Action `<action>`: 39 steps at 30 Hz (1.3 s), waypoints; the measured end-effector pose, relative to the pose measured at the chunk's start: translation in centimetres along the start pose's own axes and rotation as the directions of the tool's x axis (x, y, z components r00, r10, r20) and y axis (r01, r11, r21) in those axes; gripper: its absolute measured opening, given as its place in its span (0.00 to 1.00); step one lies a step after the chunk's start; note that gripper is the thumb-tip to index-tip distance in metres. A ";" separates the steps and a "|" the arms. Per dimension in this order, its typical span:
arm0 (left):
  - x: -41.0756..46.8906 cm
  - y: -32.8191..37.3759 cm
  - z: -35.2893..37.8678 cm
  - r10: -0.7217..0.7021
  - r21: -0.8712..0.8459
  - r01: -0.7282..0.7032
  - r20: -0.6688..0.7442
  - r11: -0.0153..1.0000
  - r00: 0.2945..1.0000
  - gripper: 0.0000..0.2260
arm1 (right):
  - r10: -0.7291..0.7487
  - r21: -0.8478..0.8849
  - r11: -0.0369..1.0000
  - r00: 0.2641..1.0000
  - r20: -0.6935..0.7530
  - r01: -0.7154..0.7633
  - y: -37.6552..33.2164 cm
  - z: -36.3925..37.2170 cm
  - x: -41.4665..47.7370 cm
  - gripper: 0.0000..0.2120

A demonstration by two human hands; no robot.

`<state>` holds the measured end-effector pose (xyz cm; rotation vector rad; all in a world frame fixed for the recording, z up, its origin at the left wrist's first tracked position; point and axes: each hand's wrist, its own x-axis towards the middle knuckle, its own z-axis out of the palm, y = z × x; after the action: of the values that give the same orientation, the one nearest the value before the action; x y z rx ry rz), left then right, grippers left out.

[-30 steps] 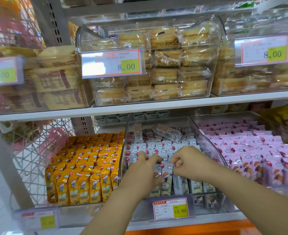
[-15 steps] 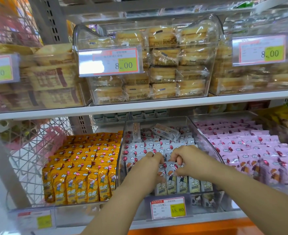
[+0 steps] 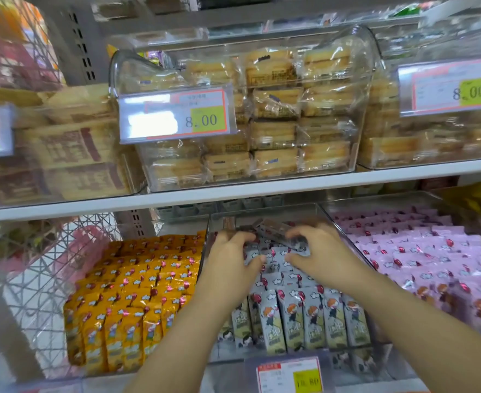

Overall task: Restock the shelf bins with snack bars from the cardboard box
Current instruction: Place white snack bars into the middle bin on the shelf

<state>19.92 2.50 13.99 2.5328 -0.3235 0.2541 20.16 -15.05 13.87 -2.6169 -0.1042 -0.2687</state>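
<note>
Shelf bins (image 3: 381, 197): three clear bins side by side on the lower shelf; orange bars (image 3: 137, 293) left, grey middle, pink bars (image 3: 420, 259) right; all look close to full
Cardboard box: not in view
Middle bin (image 3: 265, 207): the one being worked; judged step is seating the last stock and squaring the back rows; lean on the bars, not on the thin clear wall
Left hand (image 3: 229, 259): over the back left rows; fingers loosely bent, tips on the bar tops, gripping nothing that shows; best used to part the rows and hold a slot open
Right hand (image 3: 323, 251): over the back right rows; fingers arched across one end of the loose bar; whether it pinches or only rests there I cannot tell
Grey snack bars (image 3: 299, 316): upright in rows from front to back, faces forward; front rows tidy, back rows less so; press the tops level once filled
Loose bar (image 3: 276, 231): lies flat and crosswise on the upright rows, between the two hands; should be turned upright, face matching the front row, and slid into the slot, not forced, as wrappers like these probably crumple
</note>
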 end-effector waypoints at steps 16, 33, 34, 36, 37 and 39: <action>3.0 -0.4 2.7 -0.198 0.073 0.198 -0.006 0.978 0.980 0.23 | 0.063 0.325 0.946 0.965 -0.255 0.024 1.0 1.1 0.9 0.14; -4.8 -1.1 -6.0 -0.169 -0.484 0.089 -0.124 0.871 0.978 0.12 | 0.131 0.616 0.787 0.979 -0.155 -0.008 -3.6 -3.0 -5.9 0.12; -5.1 -1.2 -6.5 -0.164 -0.490 0.084 -0.123 0.867 0.979 0.13 | 0.155 0.648 0.761 0.978 -0.137 -0.030 -3.8 -2.9 -6.1 0.11; -5.5 -1.3 -7.4 -0.139 -0.450 0.070 -0.121 0.890 0.983 0.14 | 0.214 0.775 0.625 0.975 -0.060 -0.090 -4.3 -2.2 -6.5 0.11; -5.7 -1.4 -7.8 -0.125 -0.424 0.066 -0.114 0.903 0.986 0.14 | 0.236 0.841 0.527 0.972 -0.008 -0.121 -4.7 -1.8 -6.5 0.12; -5.9 -1.6 -8.5 -0.110 -0.391 0.069 -0.083 0.918 0.990 0.13 | 0.226 0.895 0.415 0.972 0.070 -0.161 -5.5 -1.0 -6.5 0.12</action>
<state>13.78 9.61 18.69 2.1270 -0.1934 0.2564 12.99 -10.94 15.94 -1.4896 0.0746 -0.1398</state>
